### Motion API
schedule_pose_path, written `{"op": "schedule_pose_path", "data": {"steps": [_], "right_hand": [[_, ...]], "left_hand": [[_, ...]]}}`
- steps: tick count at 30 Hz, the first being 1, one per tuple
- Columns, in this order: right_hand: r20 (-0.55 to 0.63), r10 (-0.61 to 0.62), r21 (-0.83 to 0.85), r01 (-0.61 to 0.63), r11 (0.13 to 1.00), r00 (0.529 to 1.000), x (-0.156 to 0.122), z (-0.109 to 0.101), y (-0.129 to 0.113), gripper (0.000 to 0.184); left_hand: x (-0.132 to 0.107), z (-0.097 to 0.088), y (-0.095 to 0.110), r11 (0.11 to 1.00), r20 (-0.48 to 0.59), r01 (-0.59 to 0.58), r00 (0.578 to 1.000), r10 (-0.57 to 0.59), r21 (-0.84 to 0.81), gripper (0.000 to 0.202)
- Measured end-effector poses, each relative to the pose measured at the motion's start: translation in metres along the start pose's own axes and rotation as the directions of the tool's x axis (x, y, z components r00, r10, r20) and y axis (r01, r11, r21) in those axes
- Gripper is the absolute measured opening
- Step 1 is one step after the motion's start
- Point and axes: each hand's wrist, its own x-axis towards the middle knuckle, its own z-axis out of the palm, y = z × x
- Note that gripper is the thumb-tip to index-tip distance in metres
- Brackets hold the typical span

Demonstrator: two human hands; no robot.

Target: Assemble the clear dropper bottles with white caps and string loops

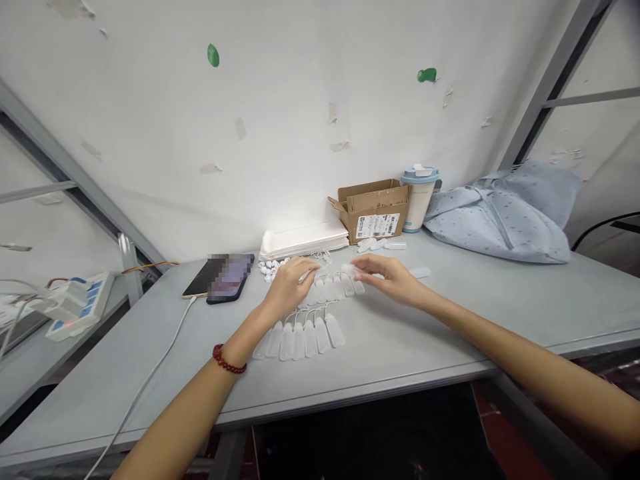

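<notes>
My right hand (390, 279) is closed in a pinch on a translucent plastic tag (351, 269), held just above the table. To its left, my left hand (293, 283) has thumb and fingertips drawn together; whatever lies between them is too small to make out. Below both hands, a row of translucent tags with thin white loops (331, 289) is partly covered by my left fingers. A second row of looped tags (299, 341) lies nearer the table edge. Some loose white cords (323, 256) lie behind my left fingertips.
Small white pieces (269, 268) lie beside a white stack (305, 240). Further tags (395, 247) sit before a cardboard box (377, 213). A cup (418, 200) and cloth bag (500, 220) stand right. Two phones (231, 280) and a charging cable (163, 360) lie left.
</notes>
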Motion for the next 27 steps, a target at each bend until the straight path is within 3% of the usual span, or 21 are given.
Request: {"op": "schedule_pose_path", "data": {"steps": [4,11,27], "right_hand": [[0.148,0.034,0.227,-0.067,0.972,0.988,-0.008,0.013,-0.015,0.033],[0.186,0.059,0.228,-0.101,0.968,0.981,-0.01,0.015,-0.019,0.034],[0.222,0.023,0.243,-0.078,0.967,0.975,-0.012,0.018,-0.011,0.041]], "left_hand": [[-0.002,0.001,0.02,0.996,-0.013,-0.062,0.998,0.062,-0.065,0.016],[-0.005,0.001,0.037,0.996,-0.002,0.016,1.0,-0.016,-0.089,0.01],[-0.007,0.003,0.048,0.98,-0.007,-0.052,0.999,0.052,-0.193,0.017]]}}
